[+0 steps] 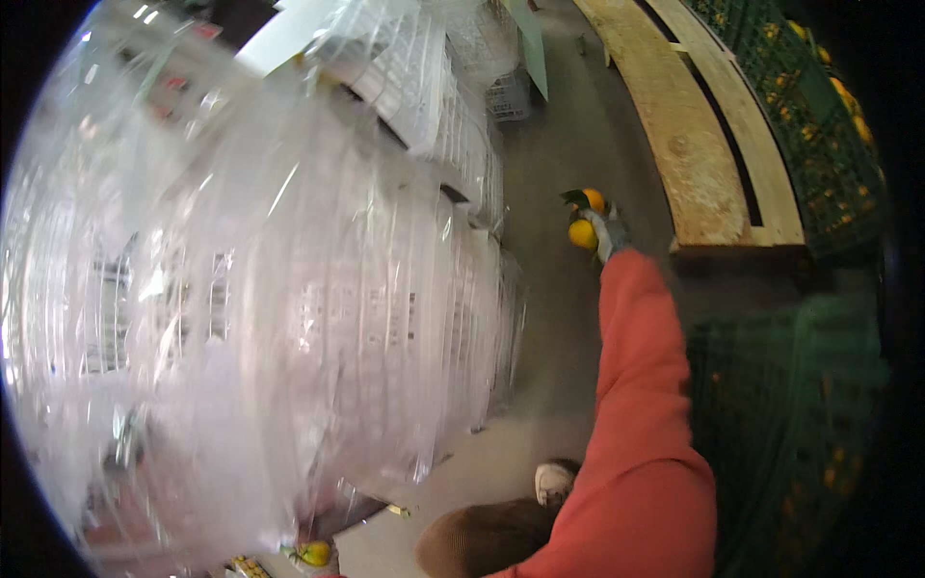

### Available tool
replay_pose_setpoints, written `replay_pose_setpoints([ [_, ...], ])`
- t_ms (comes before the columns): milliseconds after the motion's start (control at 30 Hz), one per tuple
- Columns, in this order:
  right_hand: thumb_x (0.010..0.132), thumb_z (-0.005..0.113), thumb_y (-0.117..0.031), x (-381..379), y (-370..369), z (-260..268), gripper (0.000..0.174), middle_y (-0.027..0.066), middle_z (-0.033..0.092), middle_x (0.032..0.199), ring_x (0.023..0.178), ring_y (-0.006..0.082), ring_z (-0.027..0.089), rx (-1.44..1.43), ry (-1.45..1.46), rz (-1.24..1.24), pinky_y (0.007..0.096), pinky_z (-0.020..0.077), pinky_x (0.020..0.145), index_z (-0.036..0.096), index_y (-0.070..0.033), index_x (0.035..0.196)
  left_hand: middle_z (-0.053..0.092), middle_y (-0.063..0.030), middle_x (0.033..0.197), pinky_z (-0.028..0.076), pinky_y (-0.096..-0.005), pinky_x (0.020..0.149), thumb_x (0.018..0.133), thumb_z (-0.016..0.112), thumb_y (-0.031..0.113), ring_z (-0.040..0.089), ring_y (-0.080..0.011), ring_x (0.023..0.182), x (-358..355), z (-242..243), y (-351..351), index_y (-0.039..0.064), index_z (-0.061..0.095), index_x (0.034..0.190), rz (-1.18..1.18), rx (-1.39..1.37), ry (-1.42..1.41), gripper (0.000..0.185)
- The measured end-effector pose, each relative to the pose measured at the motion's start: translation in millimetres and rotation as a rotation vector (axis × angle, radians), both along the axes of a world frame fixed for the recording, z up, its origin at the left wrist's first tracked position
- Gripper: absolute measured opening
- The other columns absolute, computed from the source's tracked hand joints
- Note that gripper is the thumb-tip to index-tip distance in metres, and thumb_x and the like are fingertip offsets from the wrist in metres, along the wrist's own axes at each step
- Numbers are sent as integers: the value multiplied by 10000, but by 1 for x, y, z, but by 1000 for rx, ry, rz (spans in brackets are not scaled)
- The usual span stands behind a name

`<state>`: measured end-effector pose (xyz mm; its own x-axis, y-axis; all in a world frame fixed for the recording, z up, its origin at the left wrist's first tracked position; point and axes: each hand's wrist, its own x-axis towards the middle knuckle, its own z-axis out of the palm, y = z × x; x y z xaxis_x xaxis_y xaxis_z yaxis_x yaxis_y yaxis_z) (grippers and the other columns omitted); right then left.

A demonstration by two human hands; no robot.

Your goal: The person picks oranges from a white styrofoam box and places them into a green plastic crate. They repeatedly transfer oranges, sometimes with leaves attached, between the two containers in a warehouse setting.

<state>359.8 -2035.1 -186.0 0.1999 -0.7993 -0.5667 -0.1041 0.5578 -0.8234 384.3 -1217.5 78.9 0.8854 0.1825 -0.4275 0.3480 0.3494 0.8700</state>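
Observation:
My right hand (611, 230), in a grey glove, is stretched out over the floor with two citrus fruits in its grasp. One orange citrus fruit (594, 199) has a dark green leaf beside it; a yellower citrus fruit (582, 234) sits just below. At the bottom edge of the view my left hand (329, 565) is partly cut off and appears to hold another yellow-orange citrus fruit (315, 553) with some green on it. Close to that hand rises a tall stack of white crates (376, 311) wrapped in clear plastic film.
Wooden pallet boards (694, 144) lie at the upper right. Green mesh crates with orange fruit (816, 166) stand beyond them, and another green crate (788, 376) is beside my right arm. My shoe (555, 482) rests on the floor (564, 347) between stack and crates.

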Motion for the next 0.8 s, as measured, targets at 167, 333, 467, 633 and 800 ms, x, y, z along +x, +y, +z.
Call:
replay_pose_setpoints([
  [167, 933, 573, -333, -139, 201, -21, 363, 76, 677, 1058, 945, 257, 649, 541, -922, -59, 396, 543, 799, 590, -80, 1192, 647, -66, 1034, 535, -356, 716, 821, 629, 354, 608, -223, 848, 16, -20, -74, 124, 618, 1145, -257, -404, 136, 398],
  [333, 870, 655, -359, -221, 364, 13, 430, 93, 680, 1042, 903, 252, 665, 793, -476, 227, 410, 568, 721, 609, -83, 1196, 544, -179, 1331, 542, -458, 770, 712, 746, 182, 532, -371, 1154, 32, -53, -99, 136, 576, 1270, -404, -976, 308, 585],
  [467, 860, 688, -332, -139, 429, 145, 497, 99, 665, 1065, 910, 222, 657, 679, -148, 963, 377, 552, 684, 567, -75, 1268, 443, -197, 1436, 530, -483, 746, 715, 763, 259, 456, -426, 1257, -1, -64, -65, 157, 531, 1339, -432, -1147, 436, 674],
  [633, 893, 643, -456, 26, 557, 308, 754, 100, 608, 1251, 1002, 209, 612, -196, 354, 2091, 320, 516, 785, 342, -116, 1496, 483, -176, 1404, 523, -479, 695, 717, 779, 429, 500, -412, 1201, -21, -77, -21, 156, 537, 1334, -525, -1214, 235, 717],
  [800, 909, 546, -575, 66, 638, 274, 759, 114, 585, 1294, 986, 208, 619, -555, 22, 2336, 343, 550, 725, 373, -100, 1475, 605, -120, 1256, 522, -487, 658, 804, 653, 570, 604, -337, 1025, -9, -61, 44, 154, 561, 1282, -414, -1183, 201, 641],
])
